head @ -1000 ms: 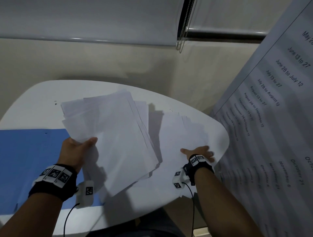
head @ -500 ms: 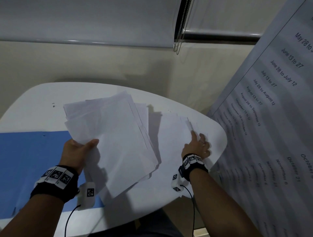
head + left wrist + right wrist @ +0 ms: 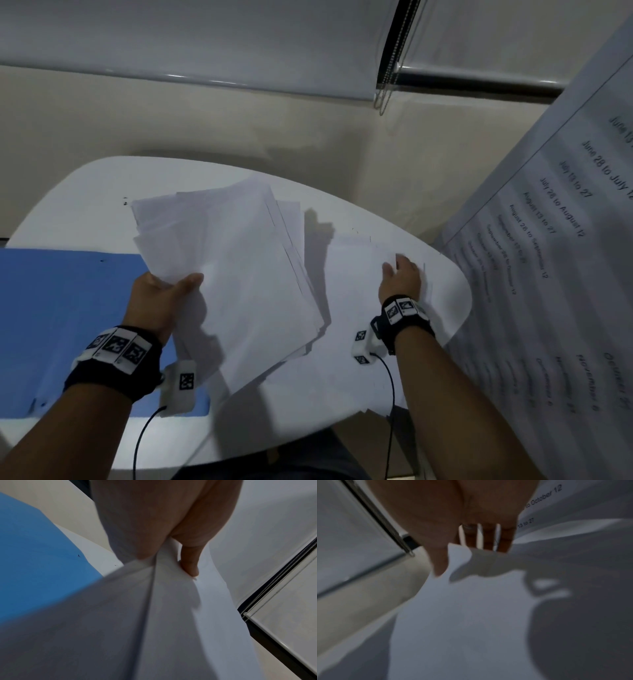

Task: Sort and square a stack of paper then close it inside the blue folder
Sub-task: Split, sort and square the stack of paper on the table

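Head view gives me the white table as my landmark, and I place everything against it. My left hand is raised above the table's near left part, gripping an uneven stack of paper by its left edge, thumb on top of the sheets and the other fingers hidden beneath; the left wrist view shows the thumb pressing the sheets, which bend into a fold beside it. The stack fans out, its edges not lined up, and it tilts over the middle of the table. The blue folder lies open and flat on the table's left side, partly under my left wrist. My right hand is at the table's far right edge, over loose sheets lying flat there; in the right wrist view, which is blurred, the fingers stand slightly apart behind a lifted corner of one sheet, with the thumb on its near side, so I read it as a pinch. A large printed sheet with date ranges hangs just off the table's right side.
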Tool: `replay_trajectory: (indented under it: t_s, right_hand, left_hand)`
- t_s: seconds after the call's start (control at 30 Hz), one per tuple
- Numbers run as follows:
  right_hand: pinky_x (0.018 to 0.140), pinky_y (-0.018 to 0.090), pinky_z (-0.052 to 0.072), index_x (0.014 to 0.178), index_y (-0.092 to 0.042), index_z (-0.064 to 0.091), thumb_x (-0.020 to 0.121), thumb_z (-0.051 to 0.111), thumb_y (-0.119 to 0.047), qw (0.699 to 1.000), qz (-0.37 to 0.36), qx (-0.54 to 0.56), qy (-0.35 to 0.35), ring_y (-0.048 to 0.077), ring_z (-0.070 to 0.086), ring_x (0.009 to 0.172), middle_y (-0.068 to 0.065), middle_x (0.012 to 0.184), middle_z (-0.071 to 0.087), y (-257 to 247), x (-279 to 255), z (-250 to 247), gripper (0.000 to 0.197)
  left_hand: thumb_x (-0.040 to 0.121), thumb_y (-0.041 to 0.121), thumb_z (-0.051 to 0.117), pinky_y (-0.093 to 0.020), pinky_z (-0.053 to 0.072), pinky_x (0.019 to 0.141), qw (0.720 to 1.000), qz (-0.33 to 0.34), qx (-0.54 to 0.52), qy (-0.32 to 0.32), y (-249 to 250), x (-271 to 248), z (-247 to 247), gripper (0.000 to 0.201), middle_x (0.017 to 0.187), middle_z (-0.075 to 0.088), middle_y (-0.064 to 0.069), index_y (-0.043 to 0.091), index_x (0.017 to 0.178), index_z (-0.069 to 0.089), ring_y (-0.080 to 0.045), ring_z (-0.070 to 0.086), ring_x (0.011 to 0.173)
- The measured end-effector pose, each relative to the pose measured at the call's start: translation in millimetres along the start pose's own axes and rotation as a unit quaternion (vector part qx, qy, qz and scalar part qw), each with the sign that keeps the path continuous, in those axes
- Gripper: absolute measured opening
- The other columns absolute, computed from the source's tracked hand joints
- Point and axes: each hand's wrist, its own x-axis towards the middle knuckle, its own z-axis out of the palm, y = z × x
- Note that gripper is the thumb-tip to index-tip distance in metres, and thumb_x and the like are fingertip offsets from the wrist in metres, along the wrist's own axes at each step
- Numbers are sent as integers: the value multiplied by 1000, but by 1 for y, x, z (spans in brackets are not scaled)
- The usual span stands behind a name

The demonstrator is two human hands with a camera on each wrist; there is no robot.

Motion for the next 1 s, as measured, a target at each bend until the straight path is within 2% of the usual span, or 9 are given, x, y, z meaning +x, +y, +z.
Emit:
replay_trajectory:
  t_s: [0.1,0.2,0.3,0.43,0.57,0.77,0.87,0.93,1.0]
  right_hand:
    - [109,53,32,150,-11,22,72,76,-56,972,95,-147,-155,37,24,142,14,156,23,-8,-7,13,106]
    - [104,56,36,148,-8,21,64,82,-57,958,107,-195,-183,39,23,140,16,155,20,-6,-22,25,114]
    - [101,54,41,144,-8,29,64,86,-47,963,144,-162,-158,39,36,134,16,147,34,0,-16,29,106]
    - [96,43,51,139,-7,45,87,69,-18,988,76,-41,-128,36,57,119,16,134,56,5,-17,26,58]
    - [81,37,55,97,-1,68,89,66,-17,996,2,22,-86,31,66,91,10,96,69,-4,-24,1,18]
    - [58,23,36,79,-1,70,88,68,-19,988,-127,81,31,27,59,65,11,67,64,-44,-31,-96,20]
    - [54,33,32,75,2,67,86,69,-20,970,-201,87,105,21,46,55,19,58,55,-68,-34,-142,25]
    - [52,25,35,73,3,63,88,65,-20,957,-229,108,140,8,39,50,24,57,51,-83,-38,-168,28]
    - [47,14,28,69,2,60,92,60,-17,953,-229,125,152,6,38,47,11,50,41,-90,-42,-183,30]
  left_hand:
    - [85,4,75,-32,52,63,1000,-2,-16,-1,4,-3,10,26,87,68,-15,-7,107,67,-26,64,74]
    - [84,5,76,-33,53,66,1000,-4,-20,0,8,-4,16,22,86,69,-14,-3,103,68,-27,64,74]
    - [84,7,76,-35,54,69,1000,-5,-21,1,10,-4,16,15,84,69,-14,1,97,69,-28,65,74]
    - [85,5,74,-32,53,64,1000,6,-21,4,13,-7,15,14,84,68,-12,2,98,68,-24,64,71]
    - [86,5,74,-33,52,63,1000,-7,-25,4,12,-5,8,18,85,68,-14,0,102,67,-26,62,71]
    - [89,12,73,-31,51,63,999,-29,-1,-12,9,-2,11,9,84,68,-12,6,91,67,-28,62,73]
    - [90,17,73,-26,49,56,998,-38,35,-42,3,3,23,15,84,71,-8,5,98,68,-22,64,70]
    - [90,25,73,-23,45,45,994,-46,85,-51,-4,7,32,24,65,68,-2,5,79,66,-15,60,54]
    - [88,30,74,-22,35,40,990,-73,109,-54,-8,9,44,46,42,48,4,11,55,48,-14,43,36]
